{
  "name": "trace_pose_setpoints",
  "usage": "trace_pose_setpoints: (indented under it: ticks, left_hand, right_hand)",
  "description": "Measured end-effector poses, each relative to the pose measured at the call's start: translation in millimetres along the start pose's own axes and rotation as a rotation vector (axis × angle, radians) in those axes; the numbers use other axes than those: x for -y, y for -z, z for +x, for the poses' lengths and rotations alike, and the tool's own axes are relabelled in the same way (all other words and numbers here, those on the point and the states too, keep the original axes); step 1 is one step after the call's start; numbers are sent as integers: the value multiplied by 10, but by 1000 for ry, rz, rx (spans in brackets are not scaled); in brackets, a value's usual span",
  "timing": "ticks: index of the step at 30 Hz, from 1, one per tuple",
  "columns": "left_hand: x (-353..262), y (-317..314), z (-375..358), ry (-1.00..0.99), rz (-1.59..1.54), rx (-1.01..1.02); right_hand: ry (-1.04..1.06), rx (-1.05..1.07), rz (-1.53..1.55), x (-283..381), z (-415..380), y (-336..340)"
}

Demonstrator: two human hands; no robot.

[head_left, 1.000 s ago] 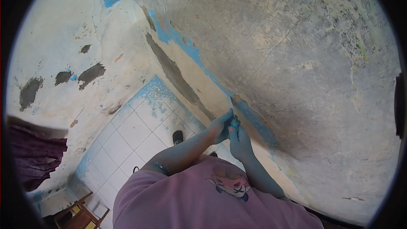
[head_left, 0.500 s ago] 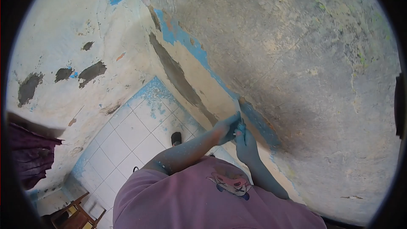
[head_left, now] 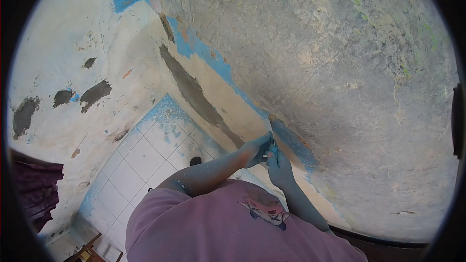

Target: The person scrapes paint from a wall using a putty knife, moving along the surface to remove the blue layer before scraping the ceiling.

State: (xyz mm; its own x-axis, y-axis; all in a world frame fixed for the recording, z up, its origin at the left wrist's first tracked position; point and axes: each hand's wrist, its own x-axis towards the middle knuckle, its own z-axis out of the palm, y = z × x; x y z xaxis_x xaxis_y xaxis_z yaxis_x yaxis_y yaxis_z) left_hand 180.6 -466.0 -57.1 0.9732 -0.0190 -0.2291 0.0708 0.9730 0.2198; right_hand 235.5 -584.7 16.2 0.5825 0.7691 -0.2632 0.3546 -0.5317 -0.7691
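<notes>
Both my hands are together in front of the wall [head_left: 340, 92], dusted with pale blue. My right hand [head_left: 278, 167] is closed round the handle of a thin scraper-like tool [head_left: 272, 138], whose narrow end points up at the strip of blue paint [head_left: 291, 138]. Just left of it, my left hand [head_left: 256, 149] is bent beside the tool; whether its fingers grip anything is hard to make out. Above and left of the hands, bare cream plaster with a long grey patch [head_left: 194, 87] borders the blue strip.
Another wall [head_left: 63, 58] with dark patches meets this one at a corner on the left. Below lies a tiled floor [head_left: 145, 157] with blue flecks. A purple cloth [head_left: 36, 189] hangs at left, above a wooden piece of furniture [head_left: 90, 252].
The view has shifted slightly, so walls and floor sit a little farther left and lower. My hands have moved slightly, and my left hand's fingers look more spread beside the tool.
</notes>
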Motion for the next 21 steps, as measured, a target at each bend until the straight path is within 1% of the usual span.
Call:
trace_pose_setpoints:
  ticks: [2, 5, 6, 8, 12, 14, 16, 18, 19, 21]
  left_hand:
    - [53, 184, 73, -13, -42, 78]
    - [15, 180, -11, -24, -27, 134]
    - [26, 144, -36, -20, -35, 131]
    - [6, 56, -38, 15, 12, 21]
    - [-7, 123, 23, 21, -18, 86]
    - [-32, 169, -8, -17, -4, 114]
    - [-60, 87, -93, -10, 19, 84]
    - [-73, 39, -99, -4, 55, 66]
    - [-51, 25, -71, 18, 44, 49]
    - [-46, 55, -19, 38, 30, 39]
  right_hand:
    - [37, -33, 31, -82, 29, -126]
    - [30, -77, -24, 21, -21, -218]
    - [21, -74, -26, 18, -55, -198]
    - [-40, -51, 22, 26, -74, -87]
    - [-31, -28, -49, 107, 7, -95]
    - [-34, -51, -44, 109, 11, -187]
    - [-45, -65, -33, 94, -41, -214]
    - [-122, -39, 37, 83, -68, -91]
    - [-131, -25, 13, 58, -61, -51]
    - [-89, -25, 9, 101, 21, -84]
